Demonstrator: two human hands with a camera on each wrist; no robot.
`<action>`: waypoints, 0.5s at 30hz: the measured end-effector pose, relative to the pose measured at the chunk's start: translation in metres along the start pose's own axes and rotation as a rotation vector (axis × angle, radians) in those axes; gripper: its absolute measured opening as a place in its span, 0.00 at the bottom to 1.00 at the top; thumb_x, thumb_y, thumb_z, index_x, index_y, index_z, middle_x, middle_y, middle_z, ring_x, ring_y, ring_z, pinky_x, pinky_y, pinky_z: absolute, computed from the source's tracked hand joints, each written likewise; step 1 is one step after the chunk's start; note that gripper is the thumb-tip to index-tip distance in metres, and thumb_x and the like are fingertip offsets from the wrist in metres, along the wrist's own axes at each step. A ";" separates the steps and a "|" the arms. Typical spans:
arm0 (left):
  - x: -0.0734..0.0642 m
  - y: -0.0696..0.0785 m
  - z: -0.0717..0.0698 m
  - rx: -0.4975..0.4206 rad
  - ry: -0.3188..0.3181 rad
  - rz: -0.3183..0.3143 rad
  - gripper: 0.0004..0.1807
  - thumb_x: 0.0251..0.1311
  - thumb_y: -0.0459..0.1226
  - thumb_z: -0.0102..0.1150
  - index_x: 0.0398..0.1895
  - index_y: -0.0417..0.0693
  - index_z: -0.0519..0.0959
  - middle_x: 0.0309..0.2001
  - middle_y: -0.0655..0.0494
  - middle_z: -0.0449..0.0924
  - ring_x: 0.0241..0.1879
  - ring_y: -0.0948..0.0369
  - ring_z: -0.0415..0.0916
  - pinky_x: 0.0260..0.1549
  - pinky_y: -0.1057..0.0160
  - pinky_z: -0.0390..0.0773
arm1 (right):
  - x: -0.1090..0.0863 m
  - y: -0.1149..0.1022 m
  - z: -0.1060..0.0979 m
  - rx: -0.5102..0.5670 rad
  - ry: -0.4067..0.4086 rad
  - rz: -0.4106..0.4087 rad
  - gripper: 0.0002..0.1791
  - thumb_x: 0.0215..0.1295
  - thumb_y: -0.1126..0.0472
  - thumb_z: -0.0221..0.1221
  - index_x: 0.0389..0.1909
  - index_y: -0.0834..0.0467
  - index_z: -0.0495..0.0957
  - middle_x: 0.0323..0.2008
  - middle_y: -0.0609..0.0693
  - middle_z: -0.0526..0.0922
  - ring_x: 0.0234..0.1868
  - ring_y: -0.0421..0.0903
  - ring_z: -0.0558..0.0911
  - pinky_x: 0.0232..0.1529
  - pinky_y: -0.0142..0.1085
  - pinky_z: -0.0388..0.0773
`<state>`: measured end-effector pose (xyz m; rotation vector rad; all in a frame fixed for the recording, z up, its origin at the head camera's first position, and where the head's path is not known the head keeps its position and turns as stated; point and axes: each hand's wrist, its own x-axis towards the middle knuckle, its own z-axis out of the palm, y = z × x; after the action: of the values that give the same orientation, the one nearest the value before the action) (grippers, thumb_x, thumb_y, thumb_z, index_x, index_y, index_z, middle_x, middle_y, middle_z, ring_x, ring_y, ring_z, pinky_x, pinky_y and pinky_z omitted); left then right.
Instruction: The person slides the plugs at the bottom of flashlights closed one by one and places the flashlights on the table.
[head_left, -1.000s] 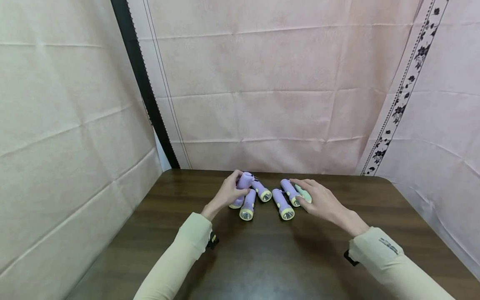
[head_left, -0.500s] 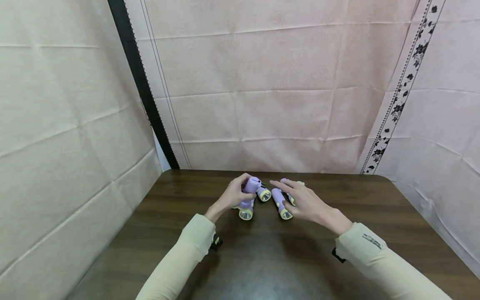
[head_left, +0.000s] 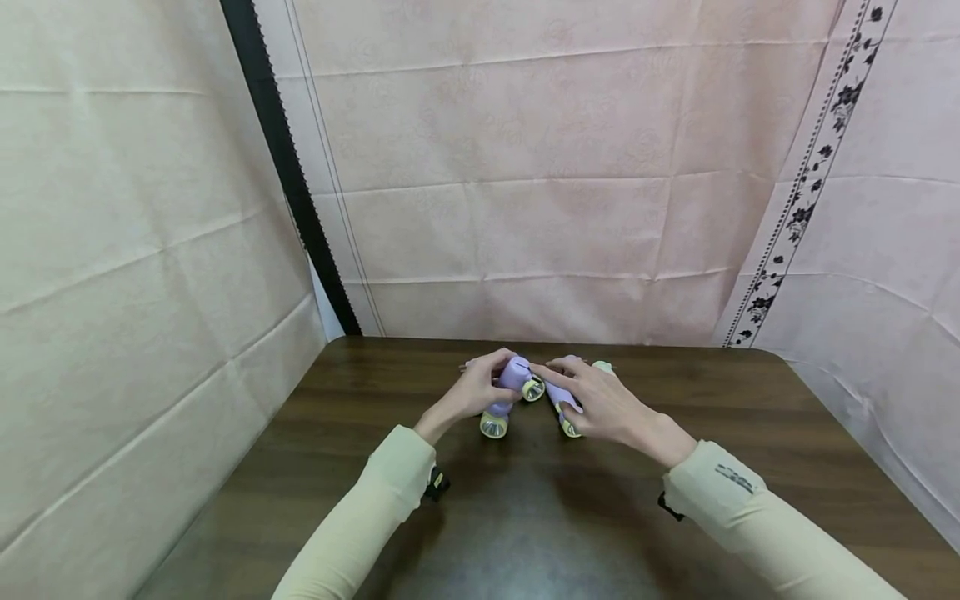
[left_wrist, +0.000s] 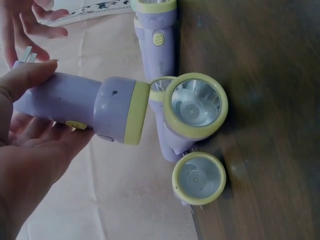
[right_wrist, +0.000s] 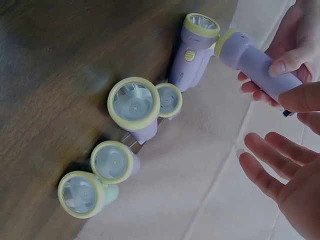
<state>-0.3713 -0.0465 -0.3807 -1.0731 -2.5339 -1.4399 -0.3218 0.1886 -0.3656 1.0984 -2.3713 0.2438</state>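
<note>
My left hand (head_left: 471,393) grips a purple flashlight (left_wrist: 75,100) with a pale yellow head ring, held above the table. Metal plug prongs (left_wrist: 30,54) stick out of its tail end. My right hand (head_left: 611,406) is beside that tail end, fingers spread; in the right wrist view its thumb (right_wrist: 304,97) overlaps the tail, and I cannot tell whether it touches. Under and between the hands lie more purple flashlights, one with its lens (left_wrist: 194,107) facing the left wrist camera. A mint green flashlight (right_wrist: 80,195) lies at the right end, mostly hidden by my right hand in the head view.
The flashlights lie close together near the far edge of the dark wooden table (head_left: 510,517). A pale cloth (head_left: 525,208) hangs behind the table, and further cloth (head_left: 150,250) hangs at the left side.
My left hand has moved right, carrying the purple flashlight. My right hand has moved left, from beside the mint green flashlight to the held flashlight's tail end.
</note>
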 end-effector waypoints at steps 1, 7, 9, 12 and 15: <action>0.000 0.000 0.001 0.003 -0.002 0.008 0.22 0.51 0.26 0.67 0.51 0.44 0.75 0.47 0.45 0.80 0.46 0.54 0.79 0.46 0.58 0.79 | 0.000 0.000 0.000 -0.011 0.004 -0.008 0.37 0.52 0.68 0.58 0.67 0.51 0.69 0.53 0.54 0.79 0.45 0.46 0.77 0.36 0.37 0.74; 0.001 0.002 0.004 0.030 0.001 0.050 0.20 0.49 0.25 0.68 0.46 0.42 0.76 0.42 0.45 0.81 0.40 0.58 0.78 0.41 0.63 0.78 | 0.000 -0.003 -0.002 -0.053 0.025 -0.031 0.35 0.52 0.66 0.59 0.66 0.51 0.70 0.48 0.53 0.79 0.38 0.44 0.76 0.33 0.36 0.74; 0.002 0.003 0.004 0.034 0.007 0.059 0.20 0.49 0.25 0.68 0.47 0.42 0.76 0.42 0.45 0.81 0.40 0.58 0.78 0.42 0.62 0.79 | 0.000 -0.003 -0.003 -0.039 0.023 -0.020 0.35 0.53 0.65 0.60 0.67 0.50 0.70 0.48 0.53 0.79 0.38 0.44 0.76 0.32 0.35 0.74; 0.002 0.006 0.003 0.032 0.008 0.061 0.21 0.49 0.26 0.69 0.48 0.42 0.77 0.42 0.45 0.81 0.40 0.58 0.78 0.43 0.59 0.79 | 0.000 -0.004 -0.004 -0.004 0.015 0.006 0.37 0.53 0.66 0.61 0.67 0.49 0.68 0.48 0.53 0.79 0.37 0.42 0.75 0.31 0.33 0.73; 0.002 0.009 0.003 0.029 0.002 0.050 0.21 0.48 0.26 0.69 0.48 0.42 0.78 0.42 0.45 0.80 0.41 0.57 0.78 0.43 0.58 0.79 | 0.000 -0.003 -0.003 0.026 0.009 0.022 0.38 0.52 0.68 0.61 0.68 0.48 0.68 0.48 0.53 0.78 0.36 0.42 0.75 0.30 0.31 0.72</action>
<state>-0.3662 -0.0400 -0.3752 -1.1214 -2.4992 -1.3877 -0.3182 0.1875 -0.3630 1.0818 -2.3795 0.2877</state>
